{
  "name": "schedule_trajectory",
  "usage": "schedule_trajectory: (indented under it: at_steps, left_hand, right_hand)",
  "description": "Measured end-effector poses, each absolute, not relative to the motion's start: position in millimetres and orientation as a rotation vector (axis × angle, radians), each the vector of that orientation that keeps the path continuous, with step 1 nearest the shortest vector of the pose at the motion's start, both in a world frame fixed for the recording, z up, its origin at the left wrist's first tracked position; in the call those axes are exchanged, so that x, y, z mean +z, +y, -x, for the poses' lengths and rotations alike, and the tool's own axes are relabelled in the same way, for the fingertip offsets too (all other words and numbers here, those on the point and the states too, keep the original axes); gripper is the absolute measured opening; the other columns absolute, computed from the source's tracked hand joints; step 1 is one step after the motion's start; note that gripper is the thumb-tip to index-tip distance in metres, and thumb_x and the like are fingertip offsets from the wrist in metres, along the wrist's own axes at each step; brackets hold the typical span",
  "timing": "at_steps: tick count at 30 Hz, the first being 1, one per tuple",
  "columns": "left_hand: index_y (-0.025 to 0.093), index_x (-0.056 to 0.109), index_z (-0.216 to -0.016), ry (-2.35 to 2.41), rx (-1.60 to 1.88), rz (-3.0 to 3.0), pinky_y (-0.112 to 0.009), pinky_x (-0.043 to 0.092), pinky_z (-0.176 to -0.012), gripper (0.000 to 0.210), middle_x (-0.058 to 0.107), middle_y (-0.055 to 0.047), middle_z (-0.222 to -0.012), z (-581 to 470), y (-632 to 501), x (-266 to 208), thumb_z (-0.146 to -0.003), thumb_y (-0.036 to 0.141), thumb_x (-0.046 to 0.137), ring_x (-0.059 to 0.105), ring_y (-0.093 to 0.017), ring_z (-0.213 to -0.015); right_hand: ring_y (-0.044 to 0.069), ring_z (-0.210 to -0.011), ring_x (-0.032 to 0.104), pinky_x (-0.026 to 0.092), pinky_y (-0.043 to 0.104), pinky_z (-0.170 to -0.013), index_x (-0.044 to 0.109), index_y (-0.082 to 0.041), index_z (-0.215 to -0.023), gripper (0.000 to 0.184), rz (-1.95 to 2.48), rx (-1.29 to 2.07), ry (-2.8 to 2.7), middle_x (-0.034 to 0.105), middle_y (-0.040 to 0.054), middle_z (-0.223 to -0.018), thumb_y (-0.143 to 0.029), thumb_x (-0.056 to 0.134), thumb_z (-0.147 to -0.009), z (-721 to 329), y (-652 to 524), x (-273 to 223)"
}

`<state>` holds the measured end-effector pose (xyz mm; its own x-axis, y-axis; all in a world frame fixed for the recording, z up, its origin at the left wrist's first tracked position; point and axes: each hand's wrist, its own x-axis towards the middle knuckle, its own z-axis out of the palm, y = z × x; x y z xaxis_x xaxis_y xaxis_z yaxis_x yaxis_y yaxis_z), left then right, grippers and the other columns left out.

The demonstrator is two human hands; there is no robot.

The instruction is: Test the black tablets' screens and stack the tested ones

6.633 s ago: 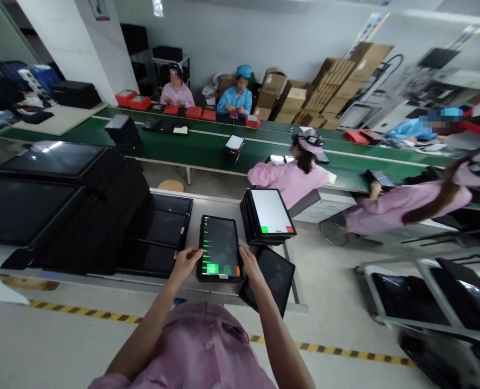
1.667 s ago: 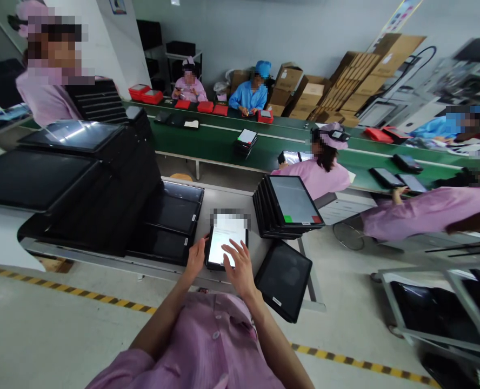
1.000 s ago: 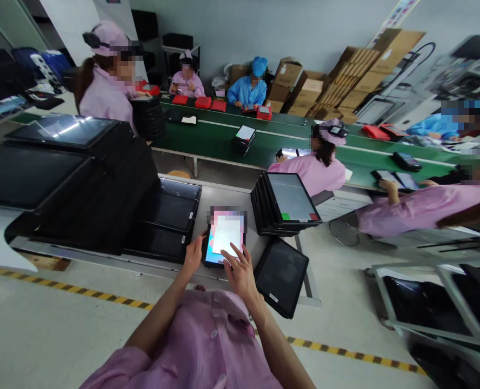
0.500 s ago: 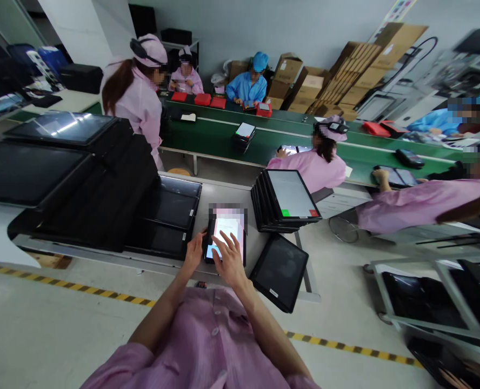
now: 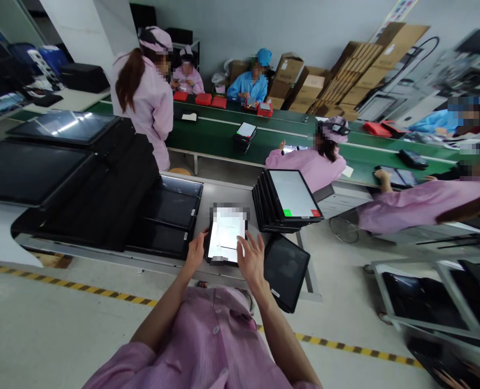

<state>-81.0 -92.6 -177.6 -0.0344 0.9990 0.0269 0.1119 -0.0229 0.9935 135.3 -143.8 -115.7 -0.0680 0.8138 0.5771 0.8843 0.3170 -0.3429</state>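
Note:
A tablet (image 5: 225, 237) with a lit, mostly white screen lies in front of me near the table's front edge. My left hand (image 5: 195, 251) is closed on its left edge, with the fingertips partly hidden. Over the lower right of the screen is my right hand (image 5: 251, 256), fingers spread, the index finger at or just above the glass. To the right a dark tablet (image 5: 287, 270) lies at an angle, partly behind my right hand. A stack of tablets (image 5: 291, 194) stands beyond it, the top one showing a white screen with green and red corners.
More dark tablets (image 5: 169, 202) lie left of my hands, beside large dark screens (image 5: 29, 167) piled on the grey table (image 5: 224, 189). Co-workers in pink and blue stand or sit along a green conveyor bench (image 5: 211, 138). A wheeled cart (image 5: 410, 270) stands at the right.
My right hand has moved right across the tablet, to the edge of its screen. The screen has gone from pink and blue to mostly white. My left hand stays on the tablet.

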Motion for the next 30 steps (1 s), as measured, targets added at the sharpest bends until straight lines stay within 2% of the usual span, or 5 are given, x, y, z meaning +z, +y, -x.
schedule_trajectory:
  at_steps: [9, 17, 21, 24, 30]
  left_hand:
    - [0.013, 0.082, -0.126, 1.305, 1.206, -1.282, -0.047, 0.052, -0.122, 0.07, 0.076, -0.018, -0.141, 80, -93, -174, -0.111, 0.064, 0.036, 0.07, -0.03, -0.137]
    - [0.016, 0.08, -0.129, 1.289, 1.21, -1.308, -0.048, 0.048, -0.126, 0.07, 0.076, -0.016, -0.143, 80, -93, -177, -0.112, 0.065, 0.034, 0.068, -0.028, -0.14]
    - [0.018, 0.081, -0.13, 1.294, 1.227, -1.305, -0.049, 0.044, -0.13, 0.067, 0.075, -0.016, -0.144, 80, -94, -179, -0.111, 0.064, 0.036, 0.066, -0.03, -0.143]
    - [0.021, 0.081, -0.131, 1.273, 1.227, -1.346, -0.047, 0.046, -0.129, 0.066, 0.074, -0.015, -0.146, 82, -94, -178, -0.111, 0.065, 0.036, 0.065, -0.03, -0.143]
    - [0.018, 0.081, -0.128, 1.267, 1.221, -1.323, -0.049, 0.045, -0.129, 0.068, 0.073, -0.017, -0.147, 81, -93, -180, -0.111, 0.066, 0.036, 0.065, -0.031, -0.144]
  right_hand:
    - [0.03, -0.143, 0.066, 0.04, 0.064, -0.128, 0.069, -0.024, -0.14, 0.032, 1.444, -0.003, -1.958, 0.082, 0.0082, -0.129, -0.021, 0.051, -0.113, -127, -156, -122]
    - [0.027, -0.146, 0.063, 0.039, 0.062, -0.131, 0.061, -0.027, -0.152, 0.041, 1.337, 0.061, -1.975, 0.078, 0.0064, -0.138, -0.022, 0.053, -0.112, -108, -147, -114]
    - [0.027, -0.155, 0.054, 0.036, 0.061, -0.135, 0.051, -0.026, -0.162, 0.049, 1.272, 0.096, -2.052, 0.075, 0.0087, -0.143, -0.023, 0.052, -0.112, -92, -139, -106]
    - [0.03, -0.16, 0.048, 0.031, 0.066, -0.136, 0.048, -0.024, -0.164, 0.052, 1.248, 0.148, -2.165, 0.076, 0.0096, -0.142, -0.028, 0.054, -0.113, -86, -134, -103]
    - [0.027, -0.158, 0.05, 0.03, 0.064, -0.137, 0.046, -0.028, -0.166, 0.052, 1.266, 0.179, -2.104, 0.074, 0.0076, -0.146, -0.027, 0.05, -0.114, -88, -139, -104]
